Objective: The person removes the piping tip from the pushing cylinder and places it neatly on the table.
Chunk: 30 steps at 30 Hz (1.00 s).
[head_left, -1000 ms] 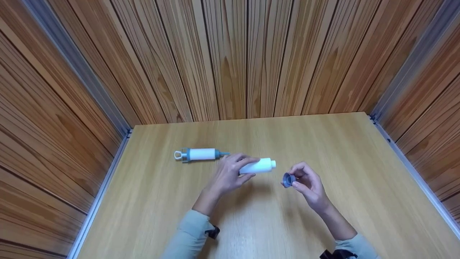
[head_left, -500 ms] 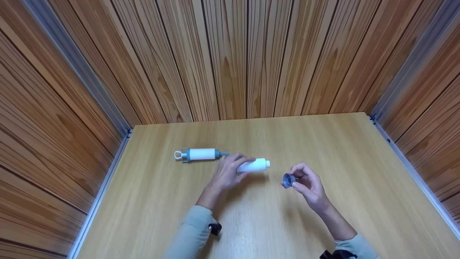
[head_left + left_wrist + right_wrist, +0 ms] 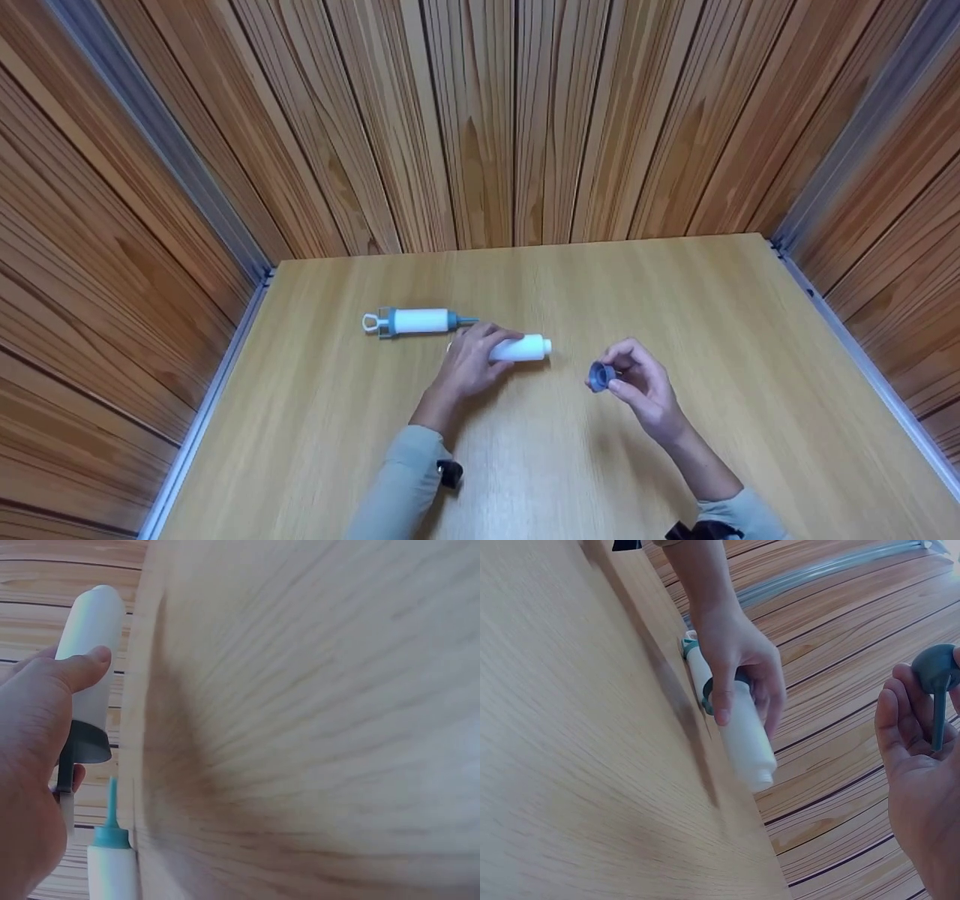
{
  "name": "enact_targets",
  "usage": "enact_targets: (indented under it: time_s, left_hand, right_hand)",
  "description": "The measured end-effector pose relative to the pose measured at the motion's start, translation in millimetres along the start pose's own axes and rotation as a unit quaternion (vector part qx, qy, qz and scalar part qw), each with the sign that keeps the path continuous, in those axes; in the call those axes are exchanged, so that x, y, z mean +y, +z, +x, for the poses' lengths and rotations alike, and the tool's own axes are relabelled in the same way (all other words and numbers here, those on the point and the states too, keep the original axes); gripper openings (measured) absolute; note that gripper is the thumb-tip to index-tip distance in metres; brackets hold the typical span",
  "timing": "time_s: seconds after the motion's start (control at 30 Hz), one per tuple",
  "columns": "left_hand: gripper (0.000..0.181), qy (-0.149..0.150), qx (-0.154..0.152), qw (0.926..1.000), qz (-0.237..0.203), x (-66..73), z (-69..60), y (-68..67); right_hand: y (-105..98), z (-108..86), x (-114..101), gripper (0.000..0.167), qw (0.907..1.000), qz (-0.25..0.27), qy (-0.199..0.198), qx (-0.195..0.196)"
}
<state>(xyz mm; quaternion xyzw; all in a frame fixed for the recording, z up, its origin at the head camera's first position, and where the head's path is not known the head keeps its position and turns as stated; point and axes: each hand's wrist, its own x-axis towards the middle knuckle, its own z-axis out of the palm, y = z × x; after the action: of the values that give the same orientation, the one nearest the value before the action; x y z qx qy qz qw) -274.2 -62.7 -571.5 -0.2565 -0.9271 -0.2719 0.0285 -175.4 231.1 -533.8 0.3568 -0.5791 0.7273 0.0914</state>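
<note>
My left hand (image 3: pixel 470 361) grips a white syringe (image 3: pixel 520 348) just above the table, its short open neck pointing right. In the left wrist view the thumb lies along the white barrel (image 3: pixel 94 634), and a dark grey flange (image 3: pixel 88 742) shows at its rear end. My right hand (image 3: pixel 649 391) pinches a dark grey nozzle cap (image 3: pixel 601 376), hollow side toward the left. Its thin spout (image 3: pixel 939 716) hangs beside the fingers in the right wrist view. The cap and the syringe neck are well apart.
A second syringe (image 3: pixel 421 321), white with teal ends and a nozzle, lies on the wooden table (image 3: pixel 600 292) behind my left hand. Wood-panelled walls (image 3: pixel 480 127) stand at the back and both sides, with metal rails (image 3: pixel 206 409) along the side edges.
My left hand has drawn the syringe leftward and lower, away from the nozzle cap. The right hand has stayed nearly still with the cap.
</note>
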Motion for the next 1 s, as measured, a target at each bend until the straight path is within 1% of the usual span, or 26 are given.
enact_targets:
  time_s: [0.13, 0.33, 0.5, 0.73, 0.83, 1.0]
  left_hand:
    - [0.042, -0.014, -0.011, 0.9998, -0.001, -3.5, -1.8, 1.9]
    - [0.042, -0.024, -0.018, 0.9995, -0.008, -6.0, -1.9, 1.7]
    - [0.043, -0.037, -0.026, 0.9989, -0.014, -9.6, -0.7, 1.6]
    - [0.042, -0.041, -0.026, 0.9987, -0.014, -14.3, -0.8, 4.8]
    - [0.042, -0.044, -0.026, 0.9985, -0.018, -14.4, -1.2, 5.3]
    - [0.042, -0.047, -0.027, 0.9983, -0.023, -15.1, -0.6, 4.5]
  right_hand:
    - [0.5, -0.9, 0.6, 0.04, 1.0, -0.002, -0.002, -0.001]
    - [0.3, -1.7, 1.4, 0.033, 1.0, -0.005, -0.005, -0.003]
    - [0.3, -1.8, 1.4, 0.037, 1.0, 0.0, -0.005, 0.0]
    - [0.9, -2.9, 1.3, 0.043, 1.0, -0.003, 0.005, -0.003]
    - [0.6, -3.7, 1.9, 0.043, 0.9999, -0.006, 0.009, -0.003]
    - [0.2, -2.6, 2.2, 0.04, 1.0, -0.001, 0.001, -0.002]
